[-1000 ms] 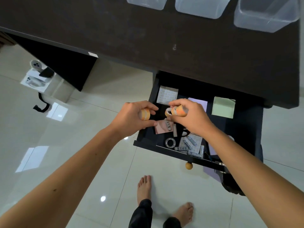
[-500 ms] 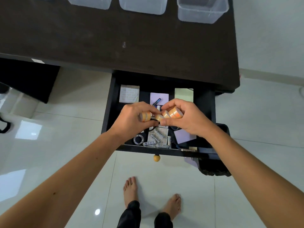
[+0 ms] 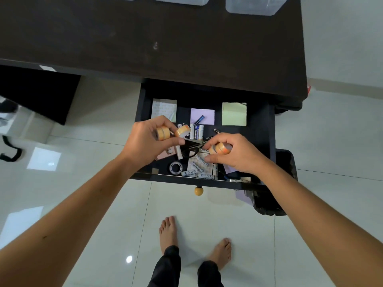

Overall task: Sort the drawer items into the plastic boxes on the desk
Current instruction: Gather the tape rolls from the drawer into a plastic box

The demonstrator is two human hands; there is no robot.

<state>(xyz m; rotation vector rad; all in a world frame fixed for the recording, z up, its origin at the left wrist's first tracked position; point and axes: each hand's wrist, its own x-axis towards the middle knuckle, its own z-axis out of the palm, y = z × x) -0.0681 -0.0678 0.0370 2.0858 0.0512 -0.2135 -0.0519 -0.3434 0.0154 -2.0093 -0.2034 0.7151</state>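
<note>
The black drawer [image 3: 261, 141] stands pulled out under the dark desk [image 3: 165, 38]. Above it my left hand [image 3: 147, 141] grips orange tape rolls [image 3: 163, 132], with another roll [image 3: 182, 130] at its fingertips. My right hand [image 3: 234, 152] holds two more orange tape rolls [image 3: 220, 148]. In the drawer lie black scissors [image 3: 191, 149], batteries [image 3: 196, 131], a clear tape ring [image 3: 175, 167] and sticky-note pads: white [image 3: 163, 108], purple [image 3: 204, 116] and green [image 3: 234, 113]. Clear plastic boxes [image 3: 255, 6] line the desk's far edge.
A black bin [image 3: 275, 183] stands on the floor to the right of the drawer. The drawer's round wooden knob [image 3: 198, 191] points at me. My bare feet [image 3: 169, 233] stand on glossy white tiles. A dark desk panel [image 3: 39, 92] is at the left.
My hands, together half a second ago, have drawn apart: the left holds more rolls than before, and the right has shifted right and lower over the drawer. The camera view also shifted.
</note>
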